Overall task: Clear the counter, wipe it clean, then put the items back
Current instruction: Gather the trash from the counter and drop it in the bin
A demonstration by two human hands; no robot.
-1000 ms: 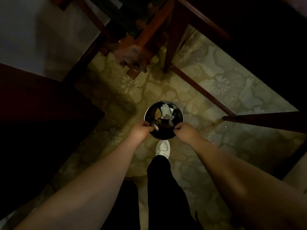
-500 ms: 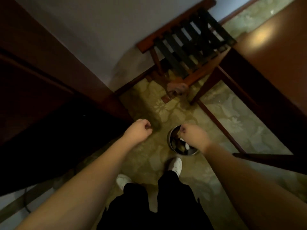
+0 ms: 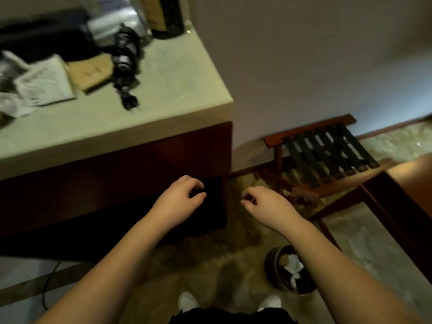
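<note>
Both hands are held out in front of the body below the counter edge, nothing carried. The left hand (image 3: 180, 199) is seen with fingers loosely curled and empty; the right hand (image 3: 264, 204) likewise, fingers half-bent, thumb near the forefinger, nothing visibly pinched. The pale green stone-topped counter on a dark wood base (image 3: 177, 90) is placed at 10 to 11 o'clock of the hands, still loaded: a black coiled cable-like bundle (image 3: 125, 66) near the middle, a tan cardboard piece (image 3: 90, 72) just beside it at its 9 o'clock, crumpled white printed papers (image 3: 43, 84) further at 9 o'clock, and a dark bottle (image 3: 167, 16) at the back, against the wall. Detail is blurred. A small round dark waste bin holding white crumpled tissue (image 3: 289, 270) is set on the floor at 5 o'clock of the right hand, probably so scraps can be dropped. A slatted wooden rack (image 3: 325, 150) is seen at 2 o'clock. Clearing is judged unfinished; the hands are likely kept free for the next pick-up.
</note>
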